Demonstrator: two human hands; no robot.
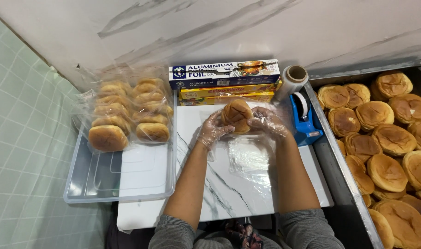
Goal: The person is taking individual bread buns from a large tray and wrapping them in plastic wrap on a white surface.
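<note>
A white marbled counter (pixel 219 193) stands against a pale wall. Near its back edge, the gloved left hand (pixel 213 130) and right hand (pixel 267 121) hold a bun (pixel 236 115) between them, fingers curled around its sides, above a clear wrap sheet (pixel 249 159), apparently ready for wrapping. Bagged buns (pixel 127 113) fill a clear tray (pixel 120 184) at the left edge.

Open marble slab (pixel 229 193) at lower centre; hemmed by foil boxes (pixel 224 74) above, tape dispenser (pixel 305 120) right (close), clear tray (pixel 122 175) left.

Long blue-and-white box (pixel 224 74) atop yellow boxes (pixel 229 93) at the wall; clear-bagged buns (pixel 127 113) in left tray (pixel 122 184).
</note>
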